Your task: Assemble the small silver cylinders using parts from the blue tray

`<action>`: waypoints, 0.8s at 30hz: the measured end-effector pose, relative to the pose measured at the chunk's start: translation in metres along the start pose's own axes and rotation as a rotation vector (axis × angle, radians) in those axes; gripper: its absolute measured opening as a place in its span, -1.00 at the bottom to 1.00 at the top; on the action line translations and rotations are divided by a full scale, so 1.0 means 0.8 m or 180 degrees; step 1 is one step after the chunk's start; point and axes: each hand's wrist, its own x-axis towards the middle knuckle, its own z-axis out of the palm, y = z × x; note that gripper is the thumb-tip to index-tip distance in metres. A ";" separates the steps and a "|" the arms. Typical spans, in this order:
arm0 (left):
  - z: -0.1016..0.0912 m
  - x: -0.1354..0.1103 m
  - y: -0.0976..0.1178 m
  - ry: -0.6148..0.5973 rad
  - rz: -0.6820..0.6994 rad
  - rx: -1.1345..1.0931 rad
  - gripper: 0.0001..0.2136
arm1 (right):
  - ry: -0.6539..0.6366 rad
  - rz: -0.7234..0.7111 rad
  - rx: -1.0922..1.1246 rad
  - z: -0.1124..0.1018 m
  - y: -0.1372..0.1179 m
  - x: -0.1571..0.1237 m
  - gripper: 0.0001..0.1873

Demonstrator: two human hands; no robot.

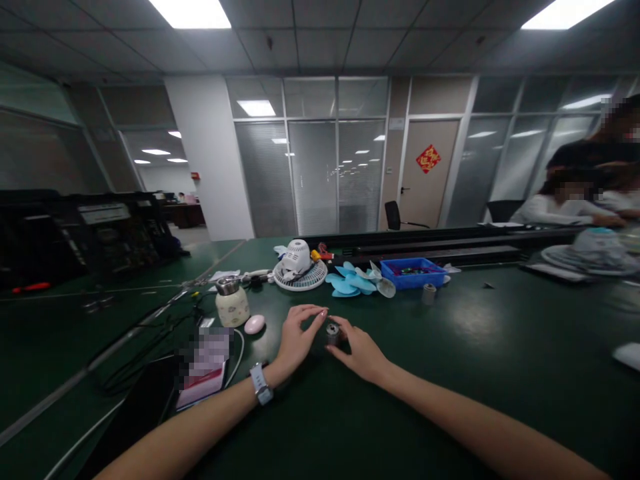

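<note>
Both my hands rest on a dark green table [475, 347], meeting round a small dark cylindrical part [333, 333]. My left hand [296, 340], with a watch on the wrist, curls its fingers toward the part from the left. My right hand [361, 351] pinches the part from the right with thumb and fingers. The part stands upright on the table between the fingertips. Whether the left fingertips touch the part I cannot make out.
Behind my hands lie a white fan grille and motor housing [299, 267], light blue fan blades [351, 281], a blue bin [413, 273] and a small grey cylinder [429, 293]. A cream jar [232, 303], a pink mouse [255, 324] and cables sit left. Other people sit at far right [575, 200].
</note>
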 end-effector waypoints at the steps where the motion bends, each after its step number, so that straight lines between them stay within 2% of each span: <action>1: -0.002 0.000 -0.004 0.0001 -0.0019 0.0118 -0.70 | 0.0013 -0.0001 -0.0033 0.000 0.000 0.000 -0.36; 6: 0.002 -0.009 -0.033 -0.0848 -0.0265 0.0996 -0.76 | 0.0010 -0.0089 -0.0043 0.000 -0.003 0.001 -0.40; 9: 0.006 -0.015 -0.040 -0.1018 -0.0258 0.1226 -0.74 | 0.0045 0.0026 0.0106 -0.009 0.004 -0.005 -0.44; 11: 0.006 -0.015 -0.041 -0.1072 -0.0241 0.1226 -0.71 | 0.0167 0.0203 0.0196 -0.028 0.019 -0.015 -0.45; 13: 0.005 -0.014 -0.040 -0.1100 -0.0259 0.1206 -0.69 | 0.0386 0.0375 0.0078 -0.058 0.046 -0.029 -0.45; 16: 0.004 -0.013 -0.041 -0.1124 -0.0264 0.1217 -0.67 | 0.0866 0.0682 -0.0552 -0.115 0.103 -0.053 -0.47; 19: 0.005 -0.014 -0.044 -0.1151 -0.0248 0.1219 -0.66 | 0.1429 0.1250 -0.1189 -0.166 0.163 -0.075 -0.47; 21: 0.005 -0.014 -0.045 -0.1136 -0.0233 0.1186 -0.65 | 0.1623 0.1619 -0.1452 -0.187 0.195 -0.086 -0.46; 24: 0.005 -0.013 -0.044 -0.1082 -0.0259 0.1109 -0.63 | 0.1444 0.1863 -0.1772 -0.197 0.223 -0.100 -0.47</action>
